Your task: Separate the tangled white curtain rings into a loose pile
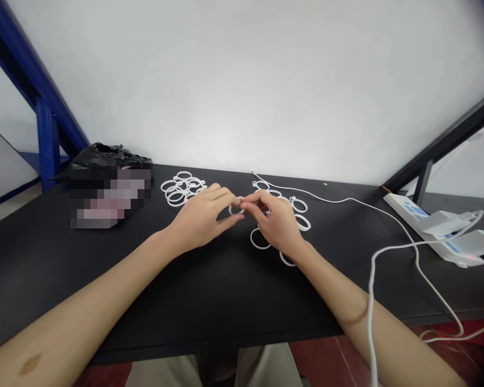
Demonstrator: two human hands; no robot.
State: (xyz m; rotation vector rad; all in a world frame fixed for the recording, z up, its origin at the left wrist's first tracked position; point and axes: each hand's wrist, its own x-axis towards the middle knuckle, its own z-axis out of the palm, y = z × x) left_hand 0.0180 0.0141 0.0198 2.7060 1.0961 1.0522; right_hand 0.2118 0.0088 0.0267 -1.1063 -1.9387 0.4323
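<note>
So, right hand [276, 217] pinches a white ring [230, 210], left hand [204, 215] arched beside it. Ring's top is covered; can't tell left's grip.

Soft light, wide-angle edge distortion.

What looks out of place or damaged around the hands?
One white cable looks untidy: it loops loosely from the power strip and crosses in front of the right forearm; whether it touches is unclear. The white rings show no obvious damage.
</note>
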